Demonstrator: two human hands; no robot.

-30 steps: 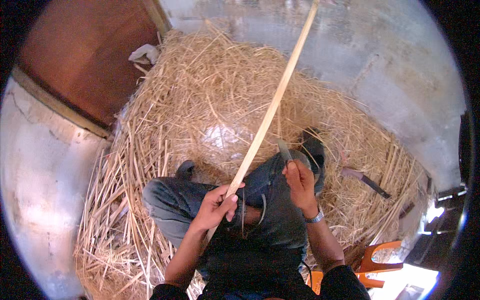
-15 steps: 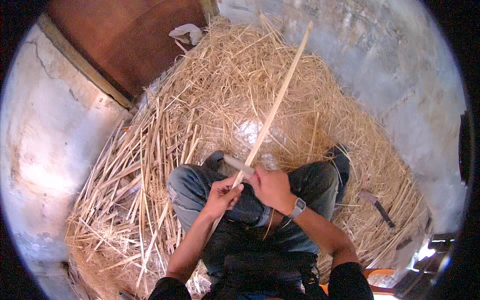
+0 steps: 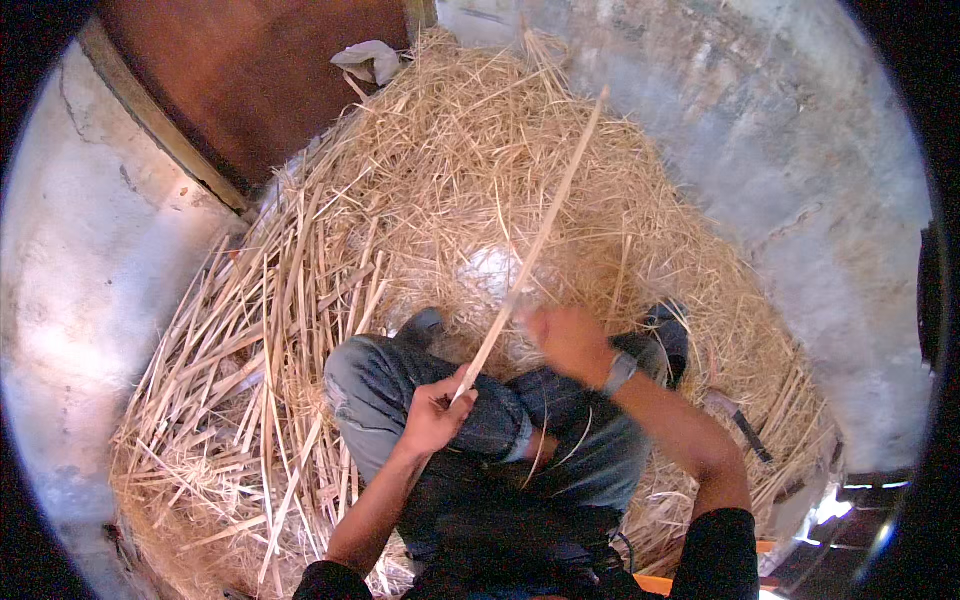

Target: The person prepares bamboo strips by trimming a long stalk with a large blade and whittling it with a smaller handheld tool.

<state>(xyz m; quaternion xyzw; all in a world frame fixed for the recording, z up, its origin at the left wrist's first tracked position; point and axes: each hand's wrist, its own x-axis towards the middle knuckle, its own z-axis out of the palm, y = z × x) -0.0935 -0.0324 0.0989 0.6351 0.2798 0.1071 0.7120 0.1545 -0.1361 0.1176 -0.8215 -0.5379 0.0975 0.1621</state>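
A long, pale bamboo strip (image 3: 556,200) slants from my lap up over the heap, away to the right. My left hand (image 3: 435,415) is closed around its near part, thumb on top, above my crossed legs. Just right of the strip, farther from me, is my right hand (image 3: 572,345), curled in a fist and blurred by motion, with a watch on the wrist. Its knife is only a pale smear by the fingers now; half a second ago the flat blade showed across the strip. Thin curled shavings (image 3: 545,440) hang over my lap.
Fine shavings (image 3: 480,130) are heaped in front of me. Several split strips (image 3: 265,330) lie piled at the left. A black-handled tool (image 3: 752,437) rests at the right. Stained walls (image 3: 780,150), a brown door panel (image 3: 260,80) and a whitish bag (image 3: 370,60) stand around the heap.
My right hand has slid away from me along the strip, to the right of my left hand. The strip's far tip has dropped lower in view, and my left hand still grips it.
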